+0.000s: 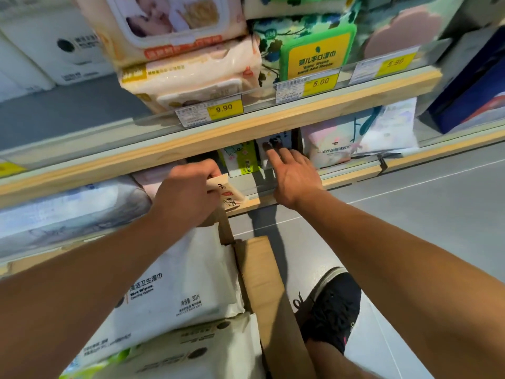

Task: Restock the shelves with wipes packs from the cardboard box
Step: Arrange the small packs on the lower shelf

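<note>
My left hand [185,192] grips a small beige wipes pack [228,195] at the front edge of the lower shelf [257,202]. My right hand [293,173] reaches into that shelf with straight fingers touching a small white pack with a panda print [274,143], which stands next to a green and white pack [240,160]. Below my arms the cardboard box [266,283] sits on the floor, holding large white wipes packs [177,285].
The upper shelf [246,124] carries pink wipes packs [191,75] and a green baby wipes pack [314,47] behind yellow price tags [225,108]. A pale pack [355,140] stands right of my right hand. My black shoe [333,305] is on the grey floor beside the box.
</note>
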`<state>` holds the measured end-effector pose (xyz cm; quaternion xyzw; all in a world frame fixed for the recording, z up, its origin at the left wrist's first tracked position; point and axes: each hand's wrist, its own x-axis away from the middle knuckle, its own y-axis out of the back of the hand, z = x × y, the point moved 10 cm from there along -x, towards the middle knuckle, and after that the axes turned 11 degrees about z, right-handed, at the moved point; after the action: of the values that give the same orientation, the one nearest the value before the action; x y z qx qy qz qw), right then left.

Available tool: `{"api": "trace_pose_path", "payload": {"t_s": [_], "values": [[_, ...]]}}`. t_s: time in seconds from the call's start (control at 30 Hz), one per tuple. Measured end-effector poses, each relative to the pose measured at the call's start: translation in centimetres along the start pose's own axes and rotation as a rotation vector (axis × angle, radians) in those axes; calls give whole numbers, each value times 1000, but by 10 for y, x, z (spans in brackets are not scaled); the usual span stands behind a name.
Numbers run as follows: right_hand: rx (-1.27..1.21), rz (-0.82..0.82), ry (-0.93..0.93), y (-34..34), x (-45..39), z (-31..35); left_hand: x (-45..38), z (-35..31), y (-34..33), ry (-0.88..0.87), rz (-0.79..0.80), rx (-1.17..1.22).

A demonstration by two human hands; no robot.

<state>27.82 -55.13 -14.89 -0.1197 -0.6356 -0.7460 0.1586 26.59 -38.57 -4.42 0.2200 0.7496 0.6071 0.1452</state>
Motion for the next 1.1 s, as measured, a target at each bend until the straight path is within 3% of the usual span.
{"api": "trace_pose_path", "payload": {"t_s": [0.2,0.4,0.63,0.83,1.1], "values": [[-96,63,-12,-4,3,0,-12,-19,-1,41,-18,14],[-98,81,-10,-20,23,-11,-37,-22,-32,283,154,-8],[-118,95,-16,-21,33,-24,-56,-31,-54,288,87,-85],[-149,34,32,-18,37,-18,-69,-35,-73,245,120,-107],[-198,28,37,-16,46,-25,-73,-20,-61,390,63,-141]]}}
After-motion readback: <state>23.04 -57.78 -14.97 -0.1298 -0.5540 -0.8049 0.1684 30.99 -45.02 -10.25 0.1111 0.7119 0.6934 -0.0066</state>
